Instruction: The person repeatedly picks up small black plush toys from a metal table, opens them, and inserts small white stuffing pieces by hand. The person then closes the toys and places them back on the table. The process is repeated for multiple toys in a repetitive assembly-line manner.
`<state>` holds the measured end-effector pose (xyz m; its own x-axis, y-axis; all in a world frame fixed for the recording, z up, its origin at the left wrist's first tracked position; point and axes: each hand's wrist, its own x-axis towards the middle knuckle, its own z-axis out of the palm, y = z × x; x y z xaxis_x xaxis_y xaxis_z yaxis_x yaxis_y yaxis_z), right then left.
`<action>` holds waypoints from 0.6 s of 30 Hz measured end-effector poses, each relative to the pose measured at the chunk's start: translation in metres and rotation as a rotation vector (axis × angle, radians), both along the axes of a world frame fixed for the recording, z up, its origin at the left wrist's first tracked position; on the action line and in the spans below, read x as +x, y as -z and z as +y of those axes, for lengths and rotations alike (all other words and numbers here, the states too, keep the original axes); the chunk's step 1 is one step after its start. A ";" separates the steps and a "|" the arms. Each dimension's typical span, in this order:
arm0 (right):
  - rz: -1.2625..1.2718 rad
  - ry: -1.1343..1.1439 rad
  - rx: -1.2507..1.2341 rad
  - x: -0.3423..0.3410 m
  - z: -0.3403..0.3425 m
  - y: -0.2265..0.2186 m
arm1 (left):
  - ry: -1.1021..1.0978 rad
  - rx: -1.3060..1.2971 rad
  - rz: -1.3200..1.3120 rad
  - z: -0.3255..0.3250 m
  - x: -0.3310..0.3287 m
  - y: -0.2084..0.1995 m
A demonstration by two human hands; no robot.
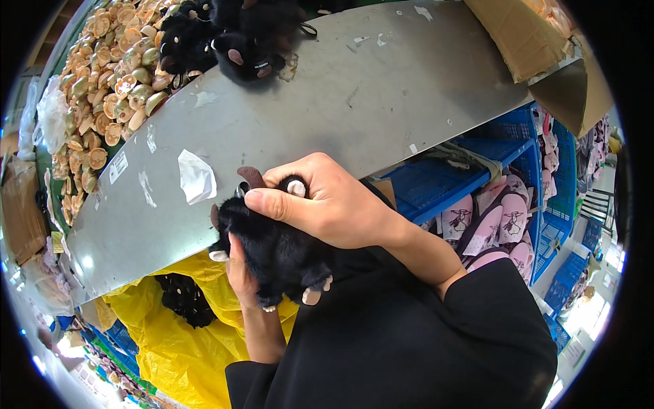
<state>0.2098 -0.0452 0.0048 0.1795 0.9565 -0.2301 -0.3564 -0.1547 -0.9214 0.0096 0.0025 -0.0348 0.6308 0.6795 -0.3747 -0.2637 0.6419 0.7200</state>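
Observation:
A black plush animal toy (286, 255) is held between my two hands, just off the near edge of the metal table. It has brown ears, pale paws and a small dark loop at its head. My right hand (330, 201) grips the toy from above, thumb beside the loop and one brown ear. From below and to the left, my left hand (243, 276) is closed around the toy's side. Some of its fingers are hidden behind the black fur.
Several similar black plush toys (248, 44) lie on the far side of the metal table (354, 102). Left of them is a heap of half-round shells (126, 88). White paper (197, 177) lies near me. A yellow bag (177, 347), blue crates (436, 187) and a cardboard box (521, 41) surround the table.

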 end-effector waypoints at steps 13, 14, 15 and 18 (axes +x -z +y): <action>-0.304 0.094 0.082 0.003 -0.007 -0.007 | -0.060 0.131 0.199 -0.007 0.050 -0.052; -0.260 0.101 0.087 0.001 -0.008 -0.006 | -0.096 0.076 0.213 -0.009 0.052 -0.056; -0.216 0.108 0.091 -0.001 -0.009 -0.004 | -0.132 0.022 0.227 -0.011 0.054 -0.059; -0.139 0.099 0.119 -0.003 -0.011 -0.006 | -0.124 0.006 0.205 -0.019 0.055 -0.063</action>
